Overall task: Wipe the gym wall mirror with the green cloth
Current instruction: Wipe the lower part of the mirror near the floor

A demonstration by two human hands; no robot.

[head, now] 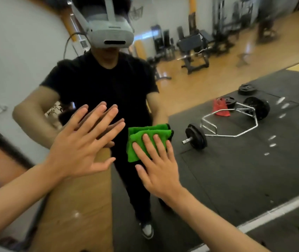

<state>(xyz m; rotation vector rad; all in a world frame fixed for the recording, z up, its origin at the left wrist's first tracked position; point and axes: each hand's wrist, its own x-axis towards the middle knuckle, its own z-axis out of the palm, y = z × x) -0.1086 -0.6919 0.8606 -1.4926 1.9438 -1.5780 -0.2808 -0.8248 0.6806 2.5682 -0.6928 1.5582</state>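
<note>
The wall mirror (236, 170) fills almost the whole view and reflects me and the gym behind. My right hand (156, 166) presses a folded green cloth (137, 142) flat against the glass with straight fingers. The cloth sticks out above and to the left of the fingertips. My left hand (83, 142) lies flat on the mirror to the left of the cloth, fingers spread and straight, holding nothing. Its reflection meets it at the fingertips.
In the reflection a hex barbell with black plates (228, 122) lies on dark rubber matting, with a red item (219, 108) beside it. Benches and machines (194, 51) stand on the wooden floor further back. The mirror's bottom edge (272, 213) runs along the lower right.
</note>
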